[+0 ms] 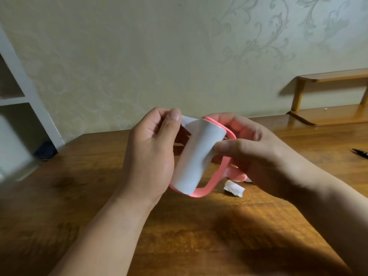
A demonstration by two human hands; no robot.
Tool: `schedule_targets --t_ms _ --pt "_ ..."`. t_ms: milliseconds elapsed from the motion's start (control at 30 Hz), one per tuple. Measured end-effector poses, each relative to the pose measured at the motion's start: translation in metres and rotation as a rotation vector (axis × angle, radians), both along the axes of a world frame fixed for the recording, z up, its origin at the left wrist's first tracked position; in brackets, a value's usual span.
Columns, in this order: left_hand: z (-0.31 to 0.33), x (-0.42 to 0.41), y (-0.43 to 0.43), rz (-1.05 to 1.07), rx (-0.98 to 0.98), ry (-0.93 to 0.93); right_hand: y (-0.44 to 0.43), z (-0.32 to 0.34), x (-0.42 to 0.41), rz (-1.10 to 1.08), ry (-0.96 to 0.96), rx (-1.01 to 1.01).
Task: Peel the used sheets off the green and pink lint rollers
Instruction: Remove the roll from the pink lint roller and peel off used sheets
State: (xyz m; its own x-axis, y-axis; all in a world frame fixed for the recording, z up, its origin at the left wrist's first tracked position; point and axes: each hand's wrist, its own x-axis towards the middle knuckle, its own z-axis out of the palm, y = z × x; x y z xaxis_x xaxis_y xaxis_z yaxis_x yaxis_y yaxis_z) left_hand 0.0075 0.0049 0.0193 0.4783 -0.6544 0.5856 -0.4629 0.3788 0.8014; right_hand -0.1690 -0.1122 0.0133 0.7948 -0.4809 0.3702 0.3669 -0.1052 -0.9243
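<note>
1. Wallpapered wall point(139, 56) backs a wooden table point(89, 186), where a crumpled sheet point(234, 187) lies.
2. Above it, the pink lint roller point(199, 154) sits in the right hand point(256, 146), fingers curled round its frame; the left hand point(151, 150) pinches the roll's loose sheet edge point(186, 121).

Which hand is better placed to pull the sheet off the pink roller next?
Left, probably. The left hand pinches the sheet's lifted edge, while the right hand grips the pink roller by its frame, steadying it.
</note>
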Motion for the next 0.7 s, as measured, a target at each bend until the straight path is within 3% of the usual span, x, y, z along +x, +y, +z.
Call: schedule_targets --t_ms 100,200,400,567,700 --pt "-0.002 -0.003 -0.002 -0.014 0.028 0.048 -0.001 0.0 -0.001 -0.015 0.047 0.005" --pt "-0.005 -0.006 -0.005 0.091 -0.039 -0.051 0.004 -0.001 0.003 -0.11 0.079 -0.052" --pt "-0.005 -0.01 -0.003 0.263 -0.191 -0.178 0.019 -0.004 0.007 -0.735 0.075 -0.413" --pt "-0.009 -0.009 -0.007 0.218 -0.232 -0.199 0.026 -0.009 0.011 -0.651 0.164 -0.33" --pt "-0.01 -0.005 -0.009 0.117 -0.223 -0.089 0.02 -0.01 0.013 -0.528 0.178 -0.21"
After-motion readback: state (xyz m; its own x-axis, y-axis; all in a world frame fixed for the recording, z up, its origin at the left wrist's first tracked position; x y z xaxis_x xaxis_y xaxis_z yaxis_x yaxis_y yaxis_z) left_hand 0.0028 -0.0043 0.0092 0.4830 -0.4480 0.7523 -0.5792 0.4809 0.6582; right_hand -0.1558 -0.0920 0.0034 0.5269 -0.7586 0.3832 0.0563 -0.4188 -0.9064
